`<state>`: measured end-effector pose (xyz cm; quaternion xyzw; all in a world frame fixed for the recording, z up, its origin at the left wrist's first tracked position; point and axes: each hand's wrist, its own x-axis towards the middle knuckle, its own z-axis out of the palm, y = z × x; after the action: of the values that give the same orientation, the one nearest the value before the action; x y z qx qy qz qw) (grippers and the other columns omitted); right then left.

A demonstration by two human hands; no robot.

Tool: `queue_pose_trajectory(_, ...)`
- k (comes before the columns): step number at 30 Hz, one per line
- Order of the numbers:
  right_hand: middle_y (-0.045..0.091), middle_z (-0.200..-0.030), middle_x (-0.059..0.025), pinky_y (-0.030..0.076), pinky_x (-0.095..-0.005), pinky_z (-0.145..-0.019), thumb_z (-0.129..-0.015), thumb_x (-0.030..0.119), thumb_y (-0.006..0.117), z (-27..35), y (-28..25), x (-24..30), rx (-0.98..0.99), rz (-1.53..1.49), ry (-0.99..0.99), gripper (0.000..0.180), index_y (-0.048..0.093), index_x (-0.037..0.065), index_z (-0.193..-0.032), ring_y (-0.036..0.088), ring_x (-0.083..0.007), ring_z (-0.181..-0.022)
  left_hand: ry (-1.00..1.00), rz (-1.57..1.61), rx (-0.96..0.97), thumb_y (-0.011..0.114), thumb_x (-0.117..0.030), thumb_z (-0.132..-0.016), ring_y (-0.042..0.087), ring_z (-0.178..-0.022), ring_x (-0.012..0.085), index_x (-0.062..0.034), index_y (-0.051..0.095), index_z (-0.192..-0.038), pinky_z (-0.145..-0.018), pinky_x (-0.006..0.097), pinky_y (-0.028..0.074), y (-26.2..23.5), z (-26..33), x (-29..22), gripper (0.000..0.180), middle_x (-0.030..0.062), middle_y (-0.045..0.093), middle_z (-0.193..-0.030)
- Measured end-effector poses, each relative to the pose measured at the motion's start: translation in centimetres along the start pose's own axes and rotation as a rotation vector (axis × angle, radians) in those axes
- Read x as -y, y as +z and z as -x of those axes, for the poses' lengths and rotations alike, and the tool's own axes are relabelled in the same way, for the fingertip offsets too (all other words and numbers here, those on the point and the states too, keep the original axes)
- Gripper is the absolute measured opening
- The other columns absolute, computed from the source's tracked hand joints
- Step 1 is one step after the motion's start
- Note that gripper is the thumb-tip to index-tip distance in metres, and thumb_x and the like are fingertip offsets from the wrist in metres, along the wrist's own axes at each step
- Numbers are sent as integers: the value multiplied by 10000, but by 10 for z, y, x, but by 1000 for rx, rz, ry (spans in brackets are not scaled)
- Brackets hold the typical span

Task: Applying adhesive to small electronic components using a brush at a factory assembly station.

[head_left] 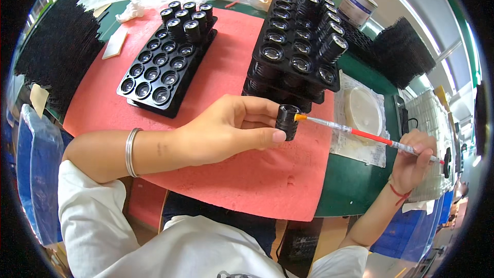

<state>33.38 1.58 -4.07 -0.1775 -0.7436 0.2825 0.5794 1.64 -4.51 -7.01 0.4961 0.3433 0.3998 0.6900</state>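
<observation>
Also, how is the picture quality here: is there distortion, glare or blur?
Head view: strong fisheye bending, with a black rim around the circle; the pink mat edges curve. Lighting is bright and even, shadows soft. Small glints sit on the lenses in the left tray. The left hand, black lens barrel and brush are sharp; things near the rim look squeezed.
</observation>
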Motion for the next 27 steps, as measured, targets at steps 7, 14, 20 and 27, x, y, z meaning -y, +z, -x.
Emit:
queue_pose_trajectory(7,404,-618,-36,292,-230,-424,-864,332,486,-1,-1,2,-46,48,-39,319,445,54,-714,366,-124,-514,18,16,20,601,-97,-793,508,-948,94,-13,510,-1106,-806,246,410,0,-1,1,336,42,561,-1032)
queue_pose_trajectory(14,370,-623,-9,301,-199,-478,-859,186,517,-8,-25,16,-283,-733,61,227,407,76,-693,326,-86,-535,631,-800,-47,718,-78,-633,591,-795,156,46,564,-917,-701,263,468,-6,24,-49,346,117,610,-900)
queue_pose_trajectory(20,359,-634,-17,285,-208,-493,-897,164,443,-5,-36,3,-384,-783,70,205,397,54,-730,319,-87,-538,724,-1434,-967,675,-130,-624,499,-700,138,-35,585,-905,-608,262,418,-69,35,-91,310,52,558,-807)
queue_pose_trajectory(27,343,-632,-25,287,-217,-495,-890,139,448,-7,-36,5,-357,-818,59,191,384,52,-732,318,-105,-533,13,-1321,-943,673,-227,-628,563,-620,174,39,601,-825,-589,276,440,-144,47,-87,339,121,601,-688)
